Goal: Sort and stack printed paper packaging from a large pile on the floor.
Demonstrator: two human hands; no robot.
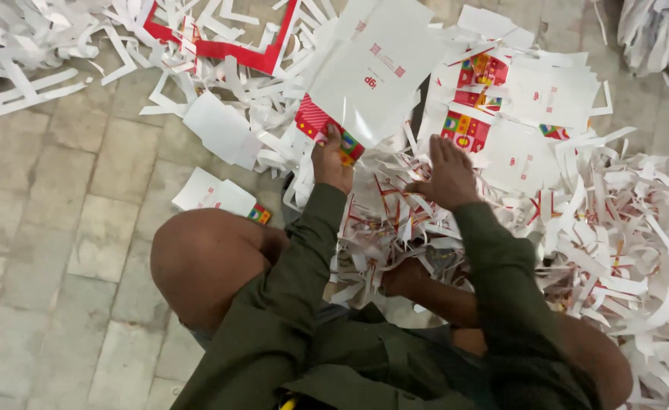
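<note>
Fingers of the left hand [331,161] are clamped on the lower corner of a white printed card sheet [372,72], red and multicoloured at its gripped edge, held above the paper trimmings [615,228]. Spread apart, the fingers of the right hand [450,176] are laid flat on the heap just beside it.

One head-worn camera looks almost straight down from close above a seated person's knees and sleeves. The tiled floor [61,197] fills the nine o'clock side, a heap of paper offcuts [623,228] runs from twelve to four o'clock, and the person's torso sits at six o'clock.
</note>
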